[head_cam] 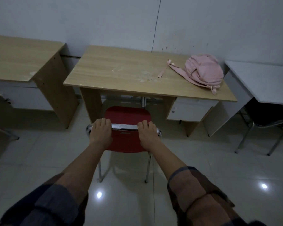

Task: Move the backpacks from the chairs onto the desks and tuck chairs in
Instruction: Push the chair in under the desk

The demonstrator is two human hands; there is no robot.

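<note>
A red chair with a chrome frame stands in front of the middle wooden desk, its seat partly under the desk edge. My left hand grips the left end of the chrome top rail of the backrest. My right hand grips the right end of the same rail. A pink backpack lies on the desk's right end, its straps trailing to the left.
Another wooden desk stands at the left. A white desk is at the right with a dark chair under it. A drawer unit hangs under the middle desk's right side. Tiled floor lies behind the chair.
</note>
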